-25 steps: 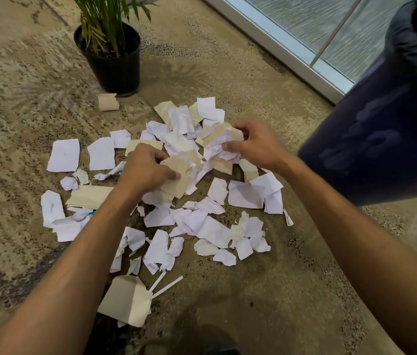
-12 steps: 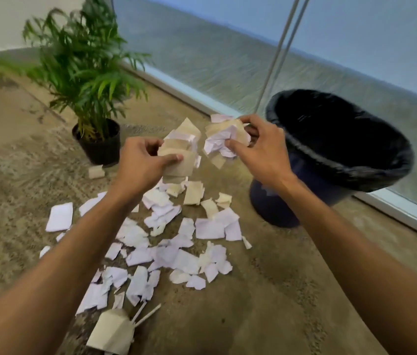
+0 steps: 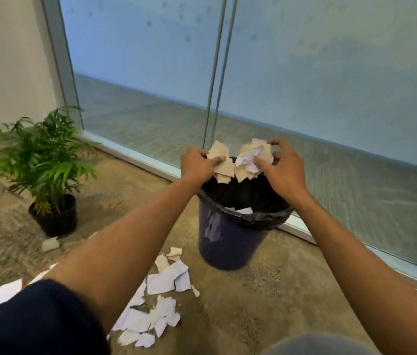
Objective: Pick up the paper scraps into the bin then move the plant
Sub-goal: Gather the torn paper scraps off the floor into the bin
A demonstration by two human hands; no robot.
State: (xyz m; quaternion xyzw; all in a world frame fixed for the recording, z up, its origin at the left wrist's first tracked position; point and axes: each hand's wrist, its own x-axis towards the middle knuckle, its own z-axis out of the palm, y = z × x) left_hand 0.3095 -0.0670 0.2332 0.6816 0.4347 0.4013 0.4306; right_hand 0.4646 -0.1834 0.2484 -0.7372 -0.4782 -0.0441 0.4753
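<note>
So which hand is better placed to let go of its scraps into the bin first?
Right, narrowly. The right hand holds its white and tan wad over the bin opening. The left hand grips its tan scraps nearer the rim, so pieces might miss.

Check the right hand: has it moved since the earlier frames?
Yes. The right hand, gripping a bunch of paper scraps, has risen from the scrap pile on the floor and now sits over the open bin.

sleeve (image 3: 35, 319): dark navy, short, left arm | forearms bare | no rings, no watch visible
</note>
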